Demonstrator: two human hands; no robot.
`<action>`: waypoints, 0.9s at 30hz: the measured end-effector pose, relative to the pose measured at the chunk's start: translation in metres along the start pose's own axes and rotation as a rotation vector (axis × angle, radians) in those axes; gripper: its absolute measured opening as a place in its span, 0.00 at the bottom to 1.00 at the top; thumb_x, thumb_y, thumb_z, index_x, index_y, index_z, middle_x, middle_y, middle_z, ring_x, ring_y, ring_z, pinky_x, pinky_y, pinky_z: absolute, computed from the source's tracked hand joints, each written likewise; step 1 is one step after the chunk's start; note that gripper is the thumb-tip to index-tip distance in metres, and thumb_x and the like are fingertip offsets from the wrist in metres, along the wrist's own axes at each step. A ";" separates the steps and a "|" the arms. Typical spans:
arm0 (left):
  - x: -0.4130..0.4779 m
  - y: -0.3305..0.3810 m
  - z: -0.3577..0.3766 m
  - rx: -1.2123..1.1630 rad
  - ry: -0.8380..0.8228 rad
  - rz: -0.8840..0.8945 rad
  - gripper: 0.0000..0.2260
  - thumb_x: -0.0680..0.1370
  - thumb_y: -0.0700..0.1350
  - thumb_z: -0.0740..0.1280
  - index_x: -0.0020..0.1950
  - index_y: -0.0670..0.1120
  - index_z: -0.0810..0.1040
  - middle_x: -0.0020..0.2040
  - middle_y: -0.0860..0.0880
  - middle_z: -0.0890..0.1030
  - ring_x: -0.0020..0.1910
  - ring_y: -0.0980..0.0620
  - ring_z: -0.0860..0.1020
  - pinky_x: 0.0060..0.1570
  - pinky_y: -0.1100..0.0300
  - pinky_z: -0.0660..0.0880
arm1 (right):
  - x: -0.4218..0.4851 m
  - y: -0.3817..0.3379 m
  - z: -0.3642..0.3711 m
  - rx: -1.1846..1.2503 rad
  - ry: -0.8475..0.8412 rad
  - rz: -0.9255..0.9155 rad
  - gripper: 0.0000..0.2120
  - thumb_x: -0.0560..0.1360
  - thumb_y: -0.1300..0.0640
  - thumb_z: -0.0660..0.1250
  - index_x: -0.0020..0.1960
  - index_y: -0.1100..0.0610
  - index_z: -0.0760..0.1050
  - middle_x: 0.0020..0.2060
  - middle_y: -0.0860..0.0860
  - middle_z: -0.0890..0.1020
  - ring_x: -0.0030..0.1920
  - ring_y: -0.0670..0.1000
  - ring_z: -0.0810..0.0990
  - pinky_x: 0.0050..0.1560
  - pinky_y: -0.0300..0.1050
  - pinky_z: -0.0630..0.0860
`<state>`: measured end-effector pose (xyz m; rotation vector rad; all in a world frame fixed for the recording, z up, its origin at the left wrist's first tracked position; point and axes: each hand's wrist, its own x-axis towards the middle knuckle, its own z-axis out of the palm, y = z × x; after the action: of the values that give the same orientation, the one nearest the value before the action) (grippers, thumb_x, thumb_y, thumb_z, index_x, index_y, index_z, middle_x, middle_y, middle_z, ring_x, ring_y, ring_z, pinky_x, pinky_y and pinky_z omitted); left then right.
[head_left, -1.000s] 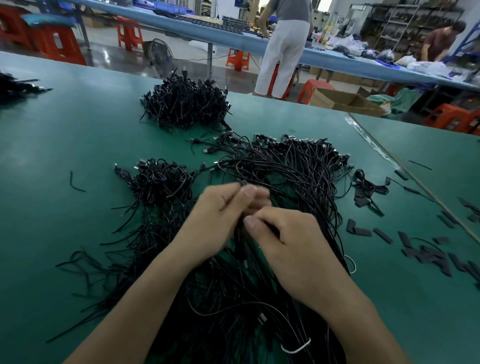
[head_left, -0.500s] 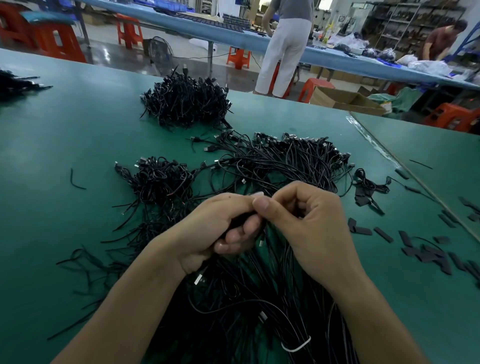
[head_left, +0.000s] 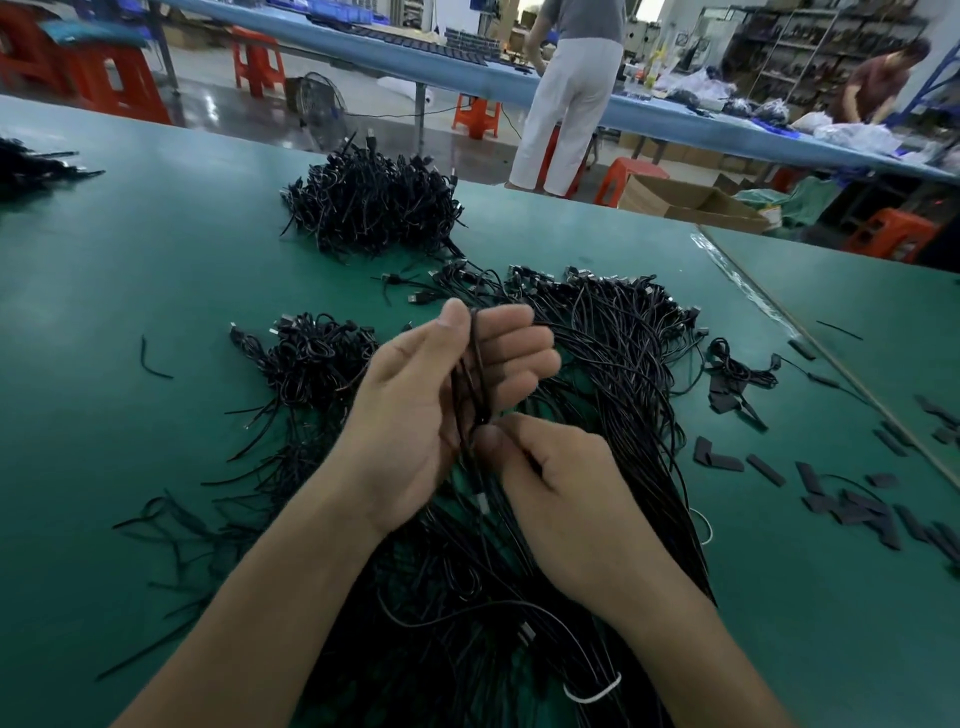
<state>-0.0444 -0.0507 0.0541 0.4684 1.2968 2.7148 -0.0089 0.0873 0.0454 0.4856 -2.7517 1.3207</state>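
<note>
**A:** In the head view, where is the cable being worked?

**B:** A folded cable (head_left: 474, 374) stands nearly upright between both hands, raised above the loose cables (head_left: 613, 364) on the green surface (head_left: 156, 291). Its long axis runs away from the person.

**A:** And the hands?

**B:** The left hand (head_left: 431, 410), palm turned right, lies along most of its length, and its thumb and forefinger seem to pinch the top loop. The right hand (head_left: 561, 483), fingers curled, pinches the lower end.

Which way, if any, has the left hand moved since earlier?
Yes: the left hand has shifted away from the person, toward the far pile.
</note>
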 end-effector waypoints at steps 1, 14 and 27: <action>-0.001 -0.004 0.000 0.137 0.032 0.050 0.20 0.80 0.52 0.58 0.56 0.41 0.84 0.52 0.43 0.86 0.51 0.47 0.85 0.47 0.64 0.80 | 0.001 0.000 0.000 -0.056 -0.023 -0.001 0.13 0.82 0.45 0.59 0.41 0.49 0.72 0.26 0.43 0.73 0.24 0.45 0.65 0.26 0.47 0.63; -0.004 -0.011 -0.003 1.055 -0.077 -0.080 0.21 0.85 0.50 0.57 0.35 0.46 0.78 0.30 0.52 0.79 0.29 0.53 0.77 0.32 0.57 0.74 | -0.001 -0.004 -0.024 -0.023 -0.017 -0.068 0.10 0.79 0.59 0.68 0.39 0.52 0.79 0.31 0.42 0.80 0.29 0.44 0.75 0.29 0.35 0.69; -0.007 0.001 -0.007 0.642 -0.253 -0.369 0.25 0.83 0.58 0.58 0.26 0.53 0.65 0.23 0.54 0.64 0.21 0.57 0.59 0.22 0.69 0.61 | 0.006 0.005 -0.048 0.303 0.013 -0.052 0.04 0.70 0.51 0.73 0.43 0.50 0.82 0.35 0.47 0.84 0.35 0.45 0.81 0.39 0.36 0.77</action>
<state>-0.0403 -0.0582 0.0496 0.5302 1.9291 1.8430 -0.0199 0.1253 0.0731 0.5563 -2.5182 1.7287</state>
